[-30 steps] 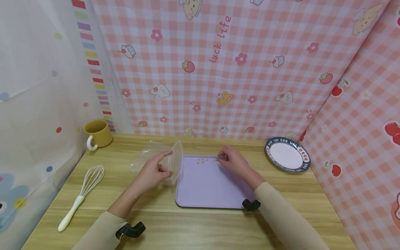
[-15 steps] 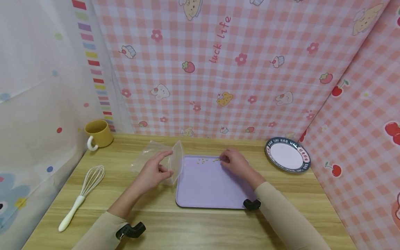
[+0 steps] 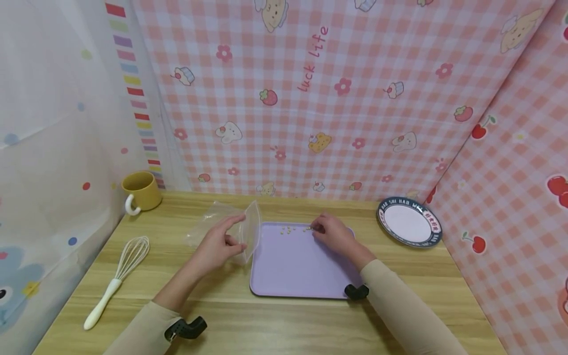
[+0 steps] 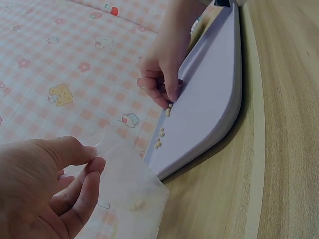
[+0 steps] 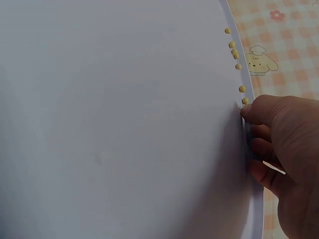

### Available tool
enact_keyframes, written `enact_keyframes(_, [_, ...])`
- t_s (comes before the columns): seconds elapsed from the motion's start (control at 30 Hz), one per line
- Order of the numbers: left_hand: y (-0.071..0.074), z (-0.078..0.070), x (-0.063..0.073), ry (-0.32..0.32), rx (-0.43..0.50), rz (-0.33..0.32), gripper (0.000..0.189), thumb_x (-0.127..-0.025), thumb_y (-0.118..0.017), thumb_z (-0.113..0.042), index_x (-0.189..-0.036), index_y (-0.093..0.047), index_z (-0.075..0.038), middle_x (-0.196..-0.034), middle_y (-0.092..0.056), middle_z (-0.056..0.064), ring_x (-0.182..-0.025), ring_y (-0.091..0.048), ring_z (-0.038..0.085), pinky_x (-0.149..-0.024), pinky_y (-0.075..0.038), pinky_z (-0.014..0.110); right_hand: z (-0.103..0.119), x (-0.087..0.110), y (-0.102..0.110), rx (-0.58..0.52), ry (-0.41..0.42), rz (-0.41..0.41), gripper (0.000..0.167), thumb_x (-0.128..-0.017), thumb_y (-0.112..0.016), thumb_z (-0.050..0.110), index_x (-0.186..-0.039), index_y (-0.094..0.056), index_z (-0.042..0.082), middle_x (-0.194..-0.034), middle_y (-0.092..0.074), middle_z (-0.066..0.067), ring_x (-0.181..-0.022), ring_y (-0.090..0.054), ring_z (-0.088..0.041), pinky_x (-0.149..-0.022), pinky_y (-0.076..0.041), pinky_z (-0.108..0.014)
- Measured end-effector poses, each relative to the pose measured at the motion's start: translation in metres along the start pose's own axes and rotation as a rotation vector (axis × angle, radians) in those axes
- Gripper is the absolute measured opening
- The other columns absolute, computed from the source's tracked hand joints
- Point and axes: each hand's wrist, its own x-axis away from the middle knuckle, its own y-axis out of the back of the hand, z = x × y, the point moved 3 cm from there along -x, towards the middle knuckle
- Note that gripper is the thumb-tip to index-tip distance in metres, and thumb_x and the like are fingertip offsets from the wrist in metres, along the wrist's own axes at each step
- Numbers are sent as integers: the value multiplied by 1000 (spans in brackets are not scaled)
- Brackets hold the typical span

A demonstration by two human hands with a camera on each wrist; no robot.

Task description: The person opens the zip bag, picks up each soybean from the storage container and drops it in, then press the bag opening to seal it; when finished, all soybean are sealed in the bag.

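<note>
My left hand (image 3: 219,241) pinches the edge of a clear plastic bag (image 3: 255,236) between thumb and fingers, beside the tray's left end. The bag's mouth faces the tray, and a few pale yellow beans (image 4: 137,204) show through its plastic in the left wrist view. At the far rim of the lilac tray (image 3: 301,266) is my right hand (image 3: 333,233), its fingers curled. Its thumb tip (image 5: 247,113) lies right at the end of a row of small yellow beans (image 5: 234,51); I cannot tell whether a bean is between the fingertips.
A yellow mug (image 3: 142,191) with a white handle stands at the back left. In front of it lies a whisk (image 3: 116,281). A plate (image 3: 409,222) with a dark patterned rim is at the back right, near the checked cloth wall (image 3: 284,113).
My right hand has shifted slightly to the right along the tray's far rim, showing more beans beside its fingertips. The left hand and the bag have stayed in place.
</note>
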Motion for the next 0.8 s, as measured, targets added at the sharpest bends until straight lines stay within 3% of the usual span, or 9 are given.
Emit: enact_keyframes(0.8, [2,1,1,3,-11,-11,78,-92,-85,6,-162,-49,3,-163,-50,24,-77,-72,15,-66,-61,27,1,3,-1,-26,-45,0,4,-102,-81,9,-100,-80,6,-98,-67,0,-88,-64,-13,-80,-57,-34])
